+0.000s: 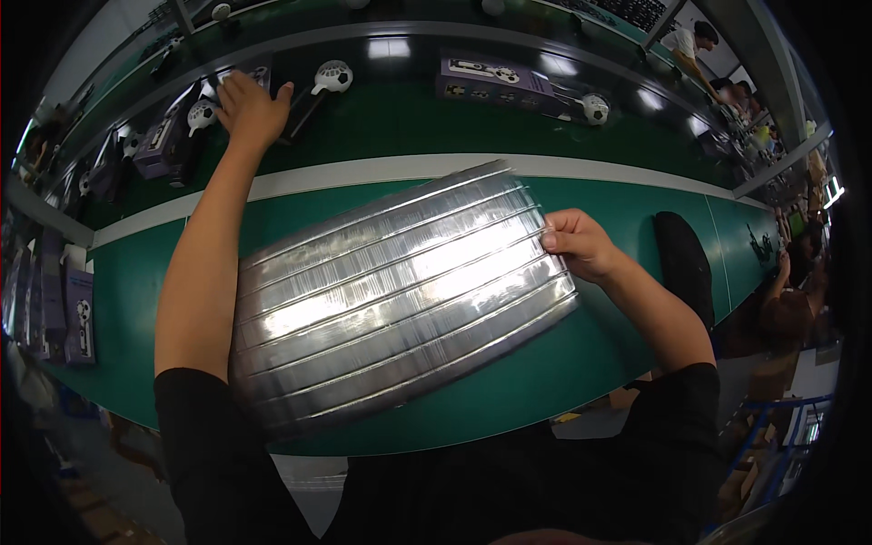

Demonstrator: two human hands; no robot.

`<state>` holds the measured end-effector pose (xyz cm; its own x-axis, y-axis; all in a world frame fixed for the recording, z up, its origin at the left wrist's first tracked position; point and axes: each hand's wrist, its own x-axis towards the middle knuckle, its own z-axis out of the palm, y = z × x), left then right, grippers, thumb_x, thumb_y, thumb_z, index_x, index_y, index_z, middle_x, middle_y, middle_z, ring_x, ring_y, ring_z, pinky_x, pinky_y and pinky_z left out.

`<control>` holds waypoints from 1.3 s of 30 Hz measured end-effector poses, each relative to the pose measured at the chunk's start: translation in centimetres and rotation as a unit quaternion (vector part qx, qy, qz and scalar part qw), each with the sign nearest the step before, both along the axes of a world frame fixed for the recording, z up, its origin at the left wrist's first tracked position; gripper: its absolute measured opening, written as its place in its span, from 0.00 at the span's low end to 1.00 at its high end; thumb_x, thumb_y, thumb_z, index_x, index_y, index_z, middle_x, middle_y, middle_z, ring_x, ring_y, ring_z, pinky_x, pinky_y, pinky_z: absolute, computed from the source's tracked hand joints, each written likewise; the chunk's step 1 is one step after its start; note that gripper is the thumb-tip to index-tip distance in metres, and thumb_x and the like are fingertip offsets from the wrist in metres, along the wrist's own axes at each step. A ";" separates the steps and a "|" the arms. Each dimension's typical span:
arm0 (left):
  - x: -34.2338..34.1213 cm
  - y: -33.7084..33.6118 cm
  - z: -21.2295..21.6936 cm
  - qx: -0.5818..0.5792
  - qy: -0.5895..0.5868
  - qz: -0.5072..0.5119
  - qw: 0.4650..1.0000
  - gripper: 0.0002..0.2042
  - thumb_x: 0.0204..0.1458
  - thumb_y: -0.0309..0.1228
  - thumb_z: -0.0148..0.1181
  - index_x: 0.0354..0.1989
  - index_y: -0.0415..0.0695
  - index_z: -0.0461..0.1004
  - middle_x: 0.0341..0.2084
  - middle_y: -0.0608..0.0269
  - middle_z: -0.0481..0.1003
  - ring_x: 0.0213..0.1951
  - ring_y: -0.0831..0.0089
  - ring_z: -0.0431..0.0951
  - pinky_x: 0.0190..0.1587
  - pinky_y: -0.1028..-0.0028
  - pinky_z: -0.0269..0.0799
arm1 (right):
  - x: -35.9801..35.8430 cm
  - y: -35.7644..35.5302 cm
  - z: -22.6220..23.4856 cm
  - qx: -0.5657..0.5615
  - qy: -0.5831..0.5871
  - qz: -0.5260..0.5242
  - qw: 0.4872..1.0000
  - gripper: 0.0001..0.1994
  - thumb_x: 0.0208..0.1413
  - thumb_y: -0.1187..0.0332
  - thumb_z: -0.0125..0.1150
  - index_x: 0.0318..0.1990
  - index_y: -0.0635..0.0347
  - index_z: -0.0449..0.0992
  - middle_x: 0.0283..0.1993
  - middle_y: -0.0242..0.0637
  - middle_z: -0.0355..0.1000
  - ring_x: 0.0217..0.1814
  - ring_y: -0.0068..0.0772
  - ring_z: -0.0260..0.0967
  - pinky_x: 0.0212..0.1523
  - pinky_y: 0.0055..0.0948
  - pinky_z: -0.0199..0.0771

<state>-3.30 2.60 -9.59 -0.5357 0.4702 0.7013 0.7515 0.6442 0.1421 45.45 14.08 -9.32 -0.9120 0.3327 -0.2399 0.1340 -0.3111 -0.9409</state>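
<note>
My right hand (581,243) pinches the right edge of a wide, shiny ribbed panel (400,295) that looks like clear plastic. The panel slants across the green table in front of me, its left end partly behind my left forearm. My left hand (250,111) reaches over the far belt with fingers stretched and thumb apart, nearest to a purple box (261,69). Whether its fingertips touch that box I cannot tell. Just right of it lies an item with a soccer-ball head (333,76) and a dark stick-like part. Another ball-headed item (202,115) is to its left.
A white rail (363,171) divides the green table (472,409) from the dark green belt. A long purple box (500,84) and a ball-headed item (595,110) sit farther right. Purple boxes (80,313) stand at the left end. A black object (683,263) lies right.
</note>
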 end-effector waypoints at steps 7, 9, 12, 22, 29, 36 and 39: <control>1.4 -3.4 3.4 -0.082 -0.244 0.106 0.961 0.47 0.44 0.60 0.61 0.62 0.34 0.55 0.59 0.38 0.62 0.61 0.46 0.63 0.60 0.48 0.59 | -1.3 2.8 1.8 0.234 -0.035 -0.116 0.965 0.13 0.56 0.61 0.60 0.23 0.56 0.70 0.19 0.26 0.64 0.21 0.17 0.60 0.24 0.21 0.60; 1.2 -3.5 4.1 -0.070 -0.297 0.078 0.949 0.46 0.45 0.57 0.62 0.61 0.31 0.54 0.59 0.38 0.61 0.60 0.46 0.63 0.59 0.50 0.61 | -1.7 5.4 4.8 0.101 0.062 -0.185 0.976 0.13 0.57 0.59 0.59 0.23 0.53 0.69 0.18 0.24 0.61 0.21 0.17 0.59 0.23 0.23 0.58; 0.9 -4.1 4.1 -0.039 -0.343 0.061 0.937 0.45 0.45 0.53 0.64 0.60 0.28 0.54 0.58 0.36 0.61 0.60 0.46 0.63 0.58 0.54 0.63 | -8.4 6.1 10.2 0.158 -0.001 -0.308 0.938 0.14 0.56 0.55 0.59 0.24 0.53 0.70 0.18 0.22 0.59 0.21 0.18 0.56 0.22 0.25 0.57; 2.4 -5.0 5.1 0.003 -0.247 0.079 0.966 0.44 0.40 0.48 0.69 0.58 0.27 0.55 0.56 0.38 0.61 0.58 0.47 0.65 0.57 0.59 0.66 | -36.9 1.8 7.9 0.493 -0.065 0.112 0.860 0.17 0.54 0.61 0.57 0.48 0.60 0.74 0.41 0.40 0.74 0.43 0.40 0.73 0.47 0.40 0.74; 1.4 -5.4 4.6 0.000 -0.286 0.046 0.957 0.46 0.39 0.51 0.70 0.59 0.28 0.56 0.57 0.34 0.61 0.58 0.43 0.64 0.58 0.57 0.66 | -37.8 1.9 7.0 0.843 -0.144 0.333 0.398 0.23 0.42 0.69 0.62 0.50 0.56 0.74 0.50 0.45 0.73 0.54 0.47 0.70 0.55 0.42 0.71; 1.8 -4.6 4.1 -0.033 -0.325 0.030 0.945 0.43 0.40 0.51 0.70 0.57 0.32 0.59 0.54 0.41 0.64 0.57 0.48 0.66 0.55 0.60 0.69 | -37.7 5.5 10.5 0.854 -0.219 0.314 0.353 0.24 0.36 0.66 0.67 0.47 0.51 0.76 0.42 0.42 0.76 0.47 0.46 0.74 0.50 0.42 0.74; 1.4 -4.5 4.2 -0.027 -0.376 0.014 0.926 0.43 0.39 0.50 0.71 0.57 0.32 0.59 0.53 0.41 0.65 0.57 0.49 0.67 0.55 0.61 0.69 | -36.8 9.9 13.1 0.906 -0.109 0.021 0.408 0.20 0.37 0.65 0.67 0.43 0.53 0.77 0.42 0.45 0.77 0.48 0.47 0.75 0.49 0.43 0.75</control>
